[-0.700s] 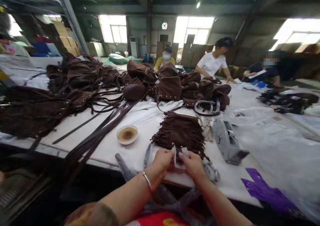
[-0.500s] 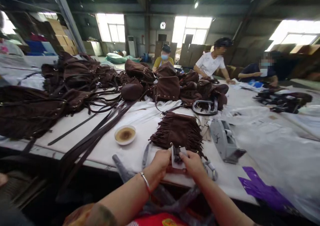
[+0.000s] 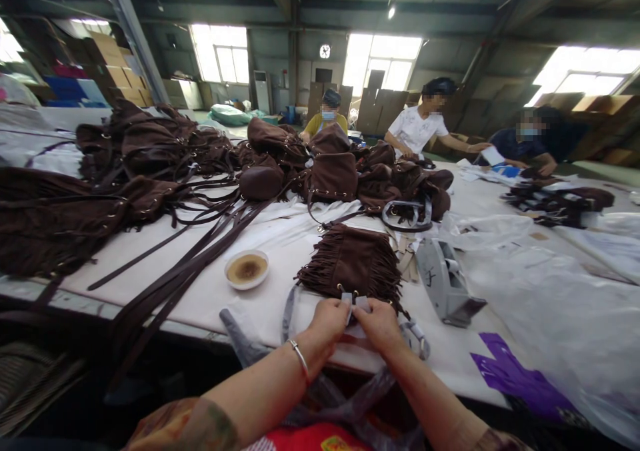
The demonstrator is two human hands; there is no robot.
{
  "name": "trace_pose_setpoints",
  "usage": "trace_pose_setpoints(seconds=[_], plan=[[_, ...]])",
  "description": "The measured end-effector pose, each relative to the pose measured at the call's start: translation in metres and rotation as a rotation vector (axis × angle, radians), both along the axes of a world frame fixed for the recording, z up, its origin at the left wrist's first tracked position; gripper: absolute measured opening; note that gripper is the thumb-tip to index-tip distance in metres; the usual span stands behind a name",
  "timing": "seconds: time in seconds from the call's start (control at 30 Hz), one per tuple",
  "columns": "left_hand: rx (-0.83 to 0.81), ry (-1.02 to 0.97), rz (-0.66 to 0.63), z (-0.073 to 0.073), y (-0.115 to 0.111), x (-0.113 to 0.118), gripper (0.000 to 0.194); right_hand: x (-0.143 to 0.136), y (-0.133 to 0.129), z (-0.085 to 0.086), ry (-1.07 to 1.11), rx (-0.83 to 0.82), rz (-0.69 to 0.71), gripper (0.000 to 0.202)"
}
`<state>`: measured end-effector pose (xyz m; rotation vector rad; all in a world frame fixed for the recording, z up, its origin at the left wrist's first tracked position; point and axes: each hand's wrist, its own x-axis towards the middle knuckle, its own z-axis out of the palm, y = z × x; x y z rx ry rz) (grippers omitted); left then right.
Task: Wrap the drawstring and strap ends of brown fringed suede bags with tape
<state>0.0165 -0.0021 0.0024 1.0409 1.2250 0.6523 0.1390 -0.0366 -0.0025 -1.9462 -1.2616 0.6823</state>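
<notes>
A dark brown fringed bag (image 3: 353, 258) lies on the table in front of me. At its near edge, my left hand (image 3: 330, 321) is closed on a small white wrapping (image 3: 347, 299), thumb and fingers pinched together. My right hand (image 3: 380, 323) pinches the wrapping's other side, close beside the left. What is inside the wrapping is mostly hidden by the fingers. Plastic-wrapped straps (image 3: 287, 311) run from the bag beside and below my hands.
A bowl of brownish paste (image 3: 247, 269) stands left of the bag, a grey tape dispenser (image 3: 447, 284) right of it. Brown bags (image 3: 333, 174) are heaped behind, with long straps (image 3: 200, 258) at left. Purple tape (image 3: 520, 374) hangs at the right edge. Three people work across the table.
My hands have drawn closer together, and the wrapping is now folded up between the fingers, its dark contents covered. A person at the right now reaches out with a white sheet.
</notes>
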Motion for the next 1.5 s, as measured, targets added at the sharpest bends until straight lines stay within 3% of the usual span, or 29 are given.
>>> trace_pose_setpoints(seconds=[0.13, 0.23, 0.43, 0.6, 0.73, 0.87, 1.0, 1.13, 1.2, 1.33, 1.43, 1.5], plan=[[0.192, 0.136, -0.037, -0.003, 0.004, -0.008, 0.028, 0.002, -0.005, 0.008, 0.041, 0.042, 0.015, 0.028], [0.292, 0.205, -0.067, 0.001, 0.004, -0.012, 0.029, 0.000, -0.007, 0.014, 0.110, 0.036, -0.048, 0.030], [0.426, 0.314, -0.083, 0.007, 0.003, -0.014, 0.027, -0.013, -0.002, 0.013, 0.313, 0.102, -0.124, 0.031], [0.467, 0.314, -0.107, 0.004, 0.005, -0.018, 0.029, -0.019, -0.002, 0.010, 0.450, 0.147, -0.046, 0.035], [0.449, 0.244, -0.158, 0.006, 0.006, -0.021, 0.031, -0.018, -0.008, 0.013, 0.685, 0.074, 0.074, 0.042], [0.375, 0.148, -0.193, 0.011, 0.004, -0.019, 0.033, -0.016, -0.013, 0.019, 0.528, 0.109, 0.165, 0.035], [0.486, 0.205, -0.109, 0.010, 0.002, -0.019, 0.028, -0.019, -0.017, 0.019, 0.256, 0.206, 0.232, 0.028], [0.567, 0.273, -0.090, 0.005, 0.002, -0.022, 0.027, -0.026, -0.024, 0.017, 0.514, 0.125, 0.216, 0.048], [0.567, 0.299, -0.105, 0.004, 0.005, -0.023, 0.028, -0.025, -0.032, 0.021, 0.581, 0.070, 0.159, 0.049], [0.464, 0.257, -0.143, 0.002, 0.011, -0.024, 0.034, 0.015, -0.050, 0.046, 0.299, 0.212, -0.022, 0.040], [0.434, 0.239, -0.154, -0.001, 0.013, -0.024, 0.036, 0.088, -0.058, 0.068, -0.014, 0.337, -0.235, 0.038], [0.419, 0.234, -0.155, -0.002, 0.014, -0.024, 0.036, 0.145, -0.060, 0.080, -0.171, 0.290, -0.469, 0.037]])
